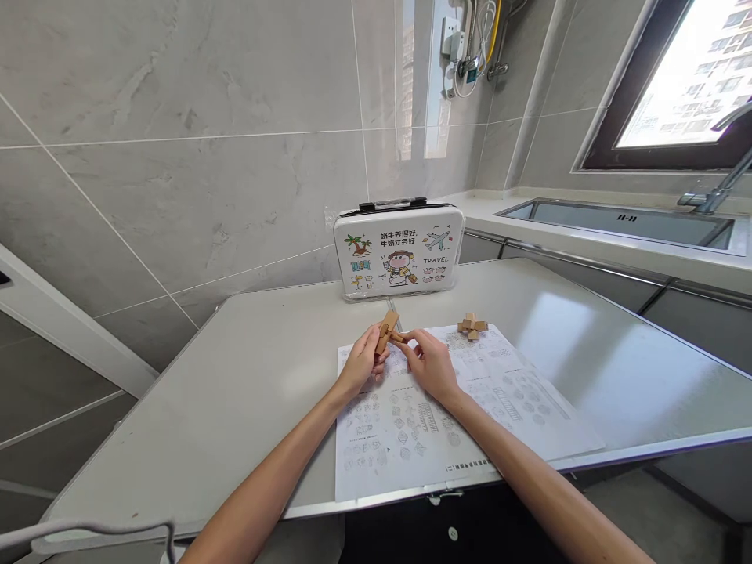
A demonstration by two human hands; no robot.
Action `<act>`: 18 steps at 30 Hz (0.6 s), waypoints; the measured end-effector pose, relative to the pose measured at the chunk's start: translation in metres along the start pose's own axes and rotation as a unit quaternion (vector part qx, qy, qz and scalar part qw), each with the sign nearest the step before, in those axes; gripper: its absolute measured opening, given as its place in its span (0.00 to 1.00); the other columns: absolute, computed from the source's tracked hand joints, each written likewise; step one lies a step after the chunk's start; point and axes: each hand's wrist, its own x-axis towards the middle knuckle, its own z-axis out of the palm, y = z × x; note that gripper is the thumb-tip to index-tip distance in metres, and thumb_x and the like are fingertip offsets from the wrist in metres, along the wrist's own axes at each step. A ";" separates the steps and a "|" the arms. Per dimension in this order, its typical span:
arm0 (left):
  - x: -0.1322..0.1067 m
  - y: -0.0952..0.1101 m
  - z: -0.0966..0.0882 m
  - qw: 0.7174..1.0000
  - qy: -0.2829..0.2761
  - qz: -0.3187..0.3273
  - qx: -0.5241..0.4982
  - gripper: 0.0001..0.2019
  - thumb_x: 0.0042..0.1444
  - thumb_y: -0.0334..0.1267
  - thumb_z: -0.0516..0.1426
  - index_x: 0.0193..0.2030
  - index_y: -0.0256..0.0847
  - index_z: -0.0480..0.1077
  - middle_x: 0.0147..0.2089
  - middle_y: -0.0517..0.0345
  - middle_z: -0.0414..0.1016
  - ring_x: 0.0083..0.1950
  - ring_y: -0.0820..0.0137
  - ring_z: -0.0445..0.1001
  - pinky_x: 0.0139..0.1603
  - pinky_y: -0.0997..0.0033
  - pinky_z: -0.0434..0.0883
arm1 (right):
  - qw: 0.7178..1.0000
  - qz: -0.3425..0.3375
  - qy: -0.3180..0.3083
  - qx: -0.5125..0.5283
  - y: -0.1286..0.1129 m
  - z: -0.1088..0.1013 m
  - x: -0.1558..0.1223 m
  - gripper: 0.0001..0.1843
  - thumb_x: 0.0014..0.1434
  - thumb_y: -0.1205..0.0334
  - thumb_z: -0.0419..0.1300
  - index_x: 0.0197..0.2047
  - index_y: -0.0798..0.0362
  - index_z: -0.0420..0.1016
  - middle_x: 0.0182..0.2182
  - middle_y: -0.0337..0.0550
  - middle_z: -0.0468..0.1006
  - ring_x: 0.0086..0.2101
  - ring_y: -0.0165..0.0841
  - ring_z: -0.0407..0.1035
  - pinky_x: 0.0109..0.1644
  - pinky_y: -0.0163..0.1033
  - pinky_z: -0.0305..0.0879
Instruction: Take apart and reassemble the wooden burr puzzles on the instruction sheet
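Note:
Over a printed instruction sheet (411,462), my left hand (363,362) is closed around a partly joined group of wooden puzzle pieces (386,325), held tilted. My right hand (433,362) pinches a small wooden piece (400,338) between thumb and fingers, its end touching the group at the right side. Exactly how the pieces interlock is too small to make out. An assembled wooden burr puzzle (472,327), star-shaped, rests on the sheet's far right corner, apart from both hands.
A white case with cartoon prints (399,251) stands upright at the table's back, against the tiled wall. The folding table (235,376) has a seam behind my hands. To the right are a sink (623,223) and a faucet (714,196). A grey cable (88,529) lies at the lower left.

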 end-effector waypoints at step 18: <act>0.009 -0.016 -0.004 0.931 0.228 0.157 0.239 0.24 0.67 0.53 0.57 0.62 0.43 0.60 0.46 0.54 0.75 0.44 0.67 0.74 0.46 0.67 0.69 | 0.957 0.130 -0.008 0.260 0.005 0.000 0.009 0.23 0.62 0.37 0.62 0.42 0.49 0.74 0.47 0.45 0.81 0.20 0.27 0.72 0.24 0.37 0.64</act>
